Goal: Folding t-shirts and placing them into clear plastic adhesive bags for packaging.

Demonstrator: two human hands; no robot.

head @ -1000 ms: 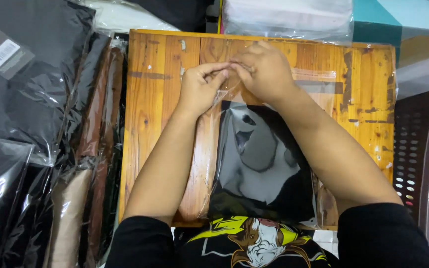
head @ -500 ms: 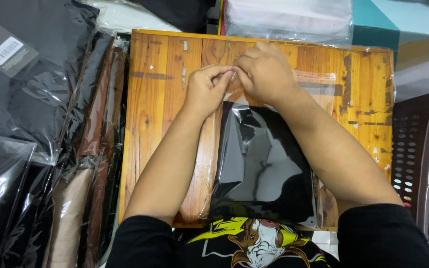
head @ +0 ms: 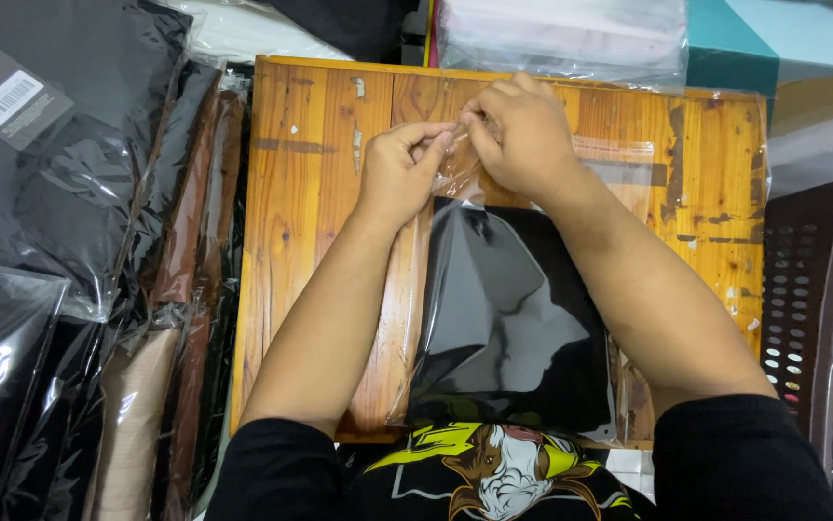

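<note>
A folded black garment in a clear plastic bag (head: 508, 318) lies on a small wooden table (head: 310, 212) in front of me. My left hand (head: 402, 169) and my right hand (head: 522, 135) meet at the bag's far open end, each pinching the clear flap between thumb and fingers. The flap is lifted and creased between the two hands. Both forearms reach over the table, and the right one covers the bag's right edge.
Stacks of bagged black garments (head: 40, 193) and brown ones (head: 194, 241) lie to the left. A bagged pale garment (head: 561, 39) sits beyond the table. A dark perforated plastic basket (head: 812, 318) stands at the right.
Both hands have stayed at the bag's far end, shifting a little while working the flap. The bag's reflections have changed slightly.
</note>
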